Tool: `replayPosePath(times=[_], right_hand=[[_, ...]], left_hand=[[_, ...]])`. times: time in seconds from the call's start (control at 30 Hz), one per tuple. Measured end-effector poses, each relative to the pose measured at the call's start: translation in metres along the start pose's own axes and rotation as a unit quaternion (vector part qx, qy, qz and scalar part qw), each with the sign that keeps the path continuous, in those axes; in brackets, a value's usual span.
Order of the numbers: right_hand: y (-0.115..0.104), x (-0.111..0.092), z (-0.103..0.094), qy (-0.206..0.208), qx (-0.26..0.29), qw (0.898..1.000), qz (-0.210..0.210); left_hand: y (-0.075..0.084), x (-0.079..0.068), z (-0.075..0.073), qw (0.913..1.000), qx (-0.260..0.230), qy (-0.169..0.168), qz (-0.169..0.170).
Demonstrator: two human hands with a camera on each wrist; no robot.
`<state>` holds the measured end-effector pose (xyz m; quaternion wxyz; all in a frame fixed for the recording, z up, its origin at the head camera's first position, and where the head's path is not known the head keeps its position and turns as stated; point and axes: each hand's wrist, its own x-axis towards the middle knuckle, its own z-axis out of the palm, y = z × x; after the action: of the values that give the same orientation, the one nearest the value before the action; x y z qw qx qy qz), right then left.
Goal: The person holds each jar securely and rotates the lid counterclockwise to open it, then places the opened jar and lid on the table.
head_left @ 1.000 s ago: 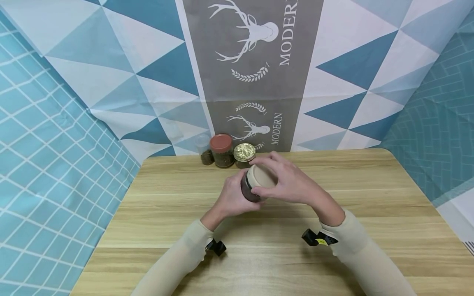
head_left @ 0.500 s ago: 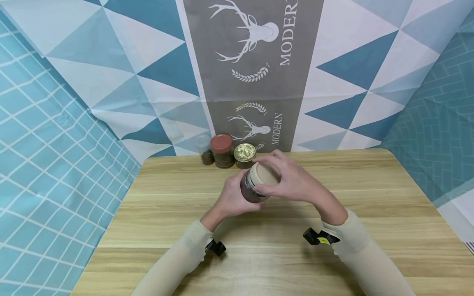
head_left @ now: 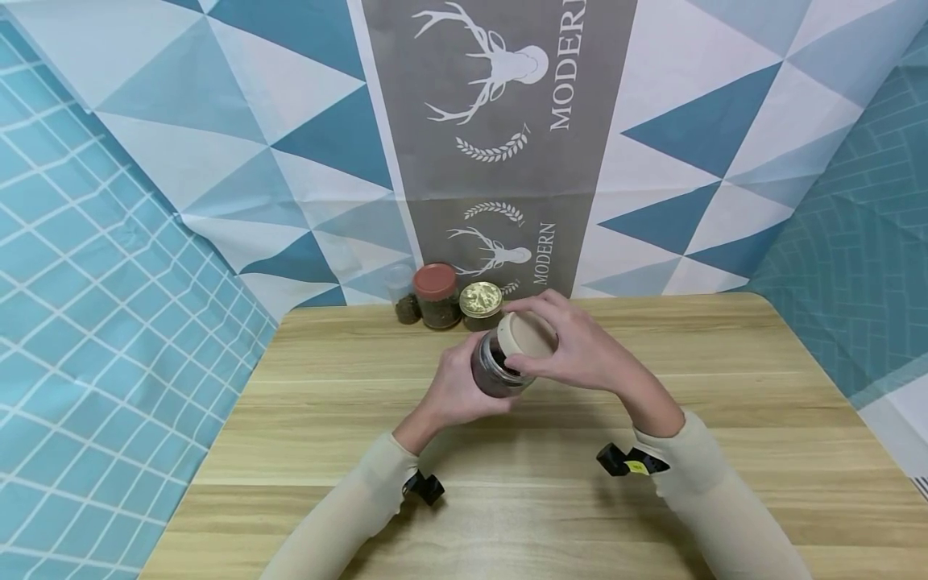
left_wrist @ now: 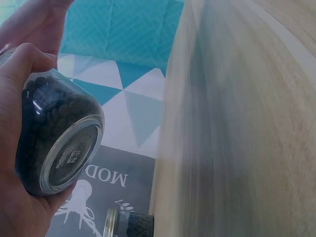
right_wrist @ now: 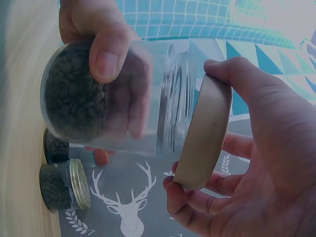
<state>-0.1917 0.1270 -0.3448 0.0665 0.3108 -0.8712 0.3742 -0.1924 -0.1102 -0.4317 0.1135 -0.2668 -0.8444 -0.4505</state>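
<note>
Where the two pale sleeves point(head_left: 329, 515) end, on the near side of the glass jar point(head_left: 496, 372), a small black device point(head_left: 631, 461) sits at each wrist. The left hand point(head_left: 460, 387) grips that jar round its body, thumb on one side and fingers wrapped about the other, some of them showing through the glass. It is held up off the wood-grained desk point(head_left: 464, 532), leaning over with its mouth tilted toward the right hand point(head_left: 589, 354), and the dark pellets point(right_wrist: 69, 94) lie at its base end. Beside the jar's mouth, the right hand has its fingers curled round a beige lid point(head_left: 534, 334), thumb on one edge; the lid stands aslant at the bare glass threads, though I can't tell whether its lower edge touches them.

Beyond the jar, along the far edge of the desk, three containers stand in a row: a gold-lidded jar point(head_left: 482, 300) nearest it, a red-lidded jar point(head_left: 437, 296) next, then a clear container point(head_left: 403, 295) with something dark low inside. Farthest past the jar rises a grey panel point(head_left: 500, 177) printed with white deer heads and MODERN, flanked by blue and white triangles point(head_left: 663, 129)
</note>
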Motion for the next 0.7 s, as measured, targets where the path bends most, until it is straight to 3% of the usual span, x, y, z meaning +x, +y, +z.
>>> replayPosePath(times=[0.47,0.7], right_hand=[[0.007,-0.005,-0.004,0.002,-0.001,1.000,0.011],[0.014,-0.010,-0.009,0.004,-0.013,1.000,0.024]], left_hand=[[-0.006,0.001,-0.004,0.9967,-0.081,0.004,0.009],[-0.011,-0.001,-0.007,0.9959,-0.086,0.022,0.013]])
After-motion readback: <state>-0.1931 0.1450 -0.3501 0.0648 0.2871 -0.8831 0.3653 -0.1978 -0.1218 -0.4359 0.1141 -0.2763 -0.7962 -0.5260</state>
